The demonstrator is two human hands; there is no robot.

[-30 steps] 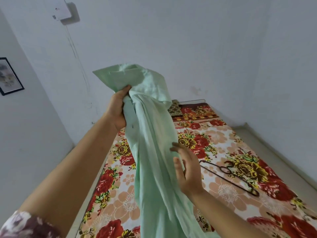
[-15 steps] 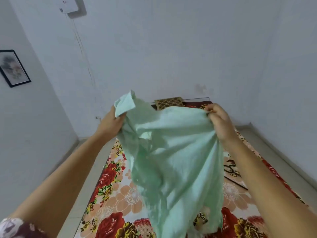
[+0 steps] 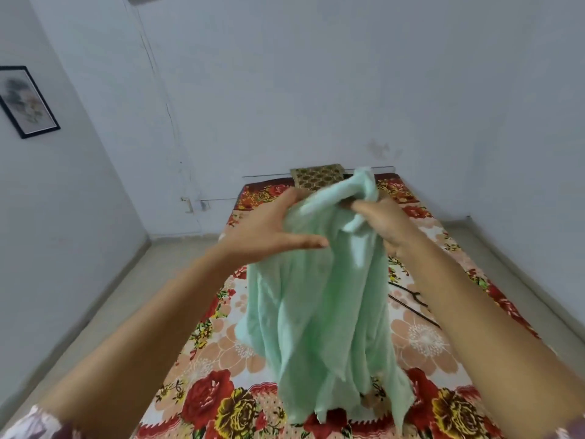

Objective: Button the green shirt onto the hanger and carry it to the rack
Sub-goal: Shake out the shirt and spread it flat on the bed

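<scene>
The pale green shirt (image 3: pixel 319 299) hangs bunched in the air above the bed, its lower edge near the flowered sheet. My left hand (image 3: pixel 269 229) grips its upper left part, thumb stretched across the cloth. Close beside it, my right hand (image 3: pixel 383 223) is closed on the top of the fabric, a bundle of which sticks up above my fingers. A thin dark hanger (image 3: pixel 411 302) lies flat on the bed to the right, partly hidden behind my right forearm. No rack is in view.
The bed (image 3: pixel 424 340) with its red and yellow flowered sheet runs away from me to the far wall. A patterned pillow (image 3: pixel 318 178) lies at its head. Bare floor (image 3: pixel 104 299) flanks the bed on the left; a framed picture (image 3: pixel 27 101) hangs on the left wall.
My hands, spread wide on the shirt half a second ago, have come close together, gathering the top of the cloth. A second ago only my left hand held it up.
</scene>
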